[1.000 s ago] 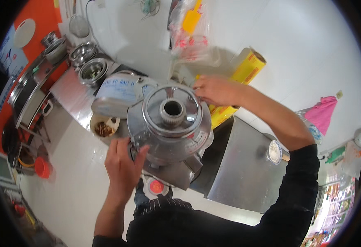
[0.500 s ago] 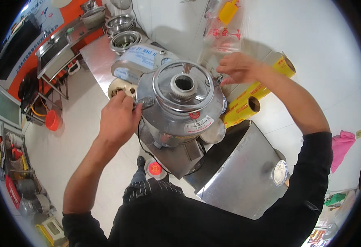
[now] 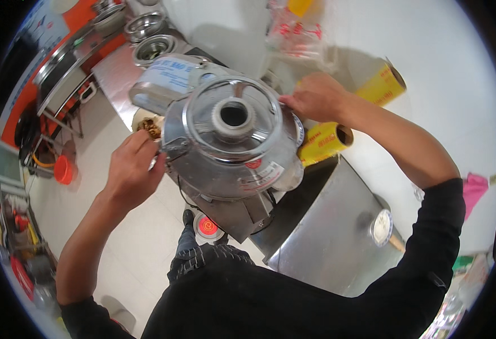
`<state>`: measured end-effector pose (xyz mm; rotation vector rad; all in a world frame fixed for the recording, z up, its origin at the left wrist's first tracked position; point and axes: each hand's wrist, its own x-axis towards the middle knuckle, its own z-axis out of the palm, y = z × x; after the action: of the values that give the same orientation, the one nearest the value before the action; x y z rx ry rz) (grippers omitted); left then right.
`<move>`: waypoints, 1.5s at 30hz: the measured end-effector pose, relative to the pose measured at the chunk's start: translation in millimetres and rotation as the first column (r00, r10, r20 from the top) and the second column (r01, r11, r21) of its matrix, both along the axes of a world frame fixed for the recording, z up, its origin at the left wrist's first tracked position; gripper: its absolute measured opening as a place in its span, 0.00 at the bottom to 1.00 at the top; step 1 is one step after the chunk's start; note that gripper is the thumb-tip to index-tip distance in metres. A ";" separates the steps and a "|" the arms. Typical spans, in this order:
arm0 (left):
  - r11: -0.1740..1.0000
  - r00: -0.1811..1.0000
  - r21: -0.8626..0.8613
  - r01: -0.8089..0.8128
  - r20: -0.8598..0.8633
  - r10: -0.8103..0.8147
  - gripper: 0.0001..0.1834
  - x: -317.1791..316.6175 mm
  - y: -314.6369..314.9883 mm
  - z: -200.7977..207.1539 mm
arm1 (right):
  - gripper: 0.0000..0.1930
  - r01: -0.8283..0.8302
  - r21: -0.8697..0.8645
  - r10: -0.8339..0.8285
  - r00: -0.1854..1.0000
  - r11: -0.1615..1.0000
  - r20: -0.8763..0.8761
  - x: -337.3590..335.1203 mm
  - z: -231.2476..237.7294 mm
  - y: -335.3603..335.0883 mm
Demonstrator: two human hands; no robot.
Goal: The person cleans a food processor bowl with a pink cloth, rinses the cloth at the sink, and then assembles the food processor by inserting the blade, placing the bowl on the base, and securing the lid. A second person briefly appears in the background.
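Observation:
In front of me stands a steel food-cutting machine [image 3: 225, 175] with a round, dome-like lid. A wide metal ring [image 3: 194, 135] surrounds the lid's short open tube [image 3: 235, 114]. My left hand [image 3: 132, 172] is closed at the lid's left side, where a bit of metal latch [image 3: 153, 163] shows between thumb and fingers. Across the lid, my right hand [image 3: 318, 97] is closed at the right rim, its fingers covering the latch there. A motor housing with a blue-printed label [image 3: 172, 76] sits behind the lid. Beyond my left fingers, a pale dish holds brown bits [image 3: 149, 125].
Yellow rolls [image 3: 322, 141] lean right of the machine. Near me on the right is a steel box [image 3: 321, 243] bearing a bowl of white stuff [image 3: 382, 227]. Metal bowls [image 3: 153, 50] stand on a steel table, and a red bucket [image 3: 64, 169] is on the floor at left.
My view has shifted, so the machine appears farther left. The left hand has pulled slightly outward from the lid with the latch. My right hand stays at the right rim.

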<state>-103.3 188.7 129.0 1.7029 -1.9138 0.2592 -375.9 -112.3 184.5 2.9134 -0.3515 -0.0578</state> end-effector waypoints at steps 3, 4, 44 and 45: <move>0.990 0.990 -0.009 0.144 -0.003 -0.144 0.12 11.3 -4.8 2.5 | 0.29 0.172 -0.011 -0.172 0.981 0.985 -0.093 3.1 0.9 13.3; 0.981 0.981 0.016 0.193 0.006 -0.194 0.13 15.5 -7.4 3.6 | 0.29 0.226 -0.018 -0.227 0.966 0.974 -0.126 4.6 2.6 16.6; 0.364 0.303 -0.153 0.919 -0.315 -0.899 0.12 81.6 -96.9 -20.2 | 0.21 0.876 -0.185 -0.842 0.340 0.445 -0.419 57.7 19.6 62.0; 0.336 0.278 -0.155 0.929 -0.308 -0.910 0.12 82.2 -99.9 -20.0 | 0.21 0.858 -0.205 -0.822 0.343 0.471 -0.454 61.3 22.3 58.8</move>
<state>-21.2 88.8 109.0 0.3085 -2.2666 -0.5435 -314.6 -53.5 206.8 2.2432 -1.7358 -0.9791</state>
